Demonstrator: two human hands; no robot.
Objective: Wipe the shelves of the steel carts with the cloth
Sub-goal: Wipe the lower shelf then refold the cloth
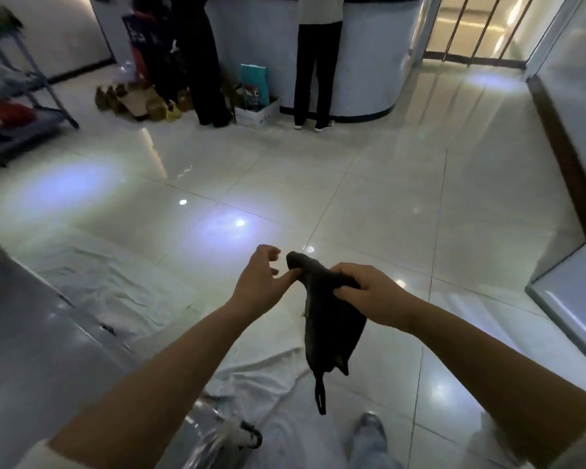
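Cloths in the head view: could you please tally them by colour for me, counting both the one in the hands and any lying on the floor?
Dark cloth, gripped by the right hand, with the left hand touching it: 1
White cloths on the floor, one left, one near the feet: 2
Total: 3

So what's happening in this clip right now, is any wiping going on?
Not at this moment. A person stands on a tiled floor, holding a dark cloth in mid-air. The right hand grips its bunched upper part; the left hand touches the top end with loosely curled fingers. The cloth hangs clear of the steel cart at lower left. White sheets lie on the floor below.
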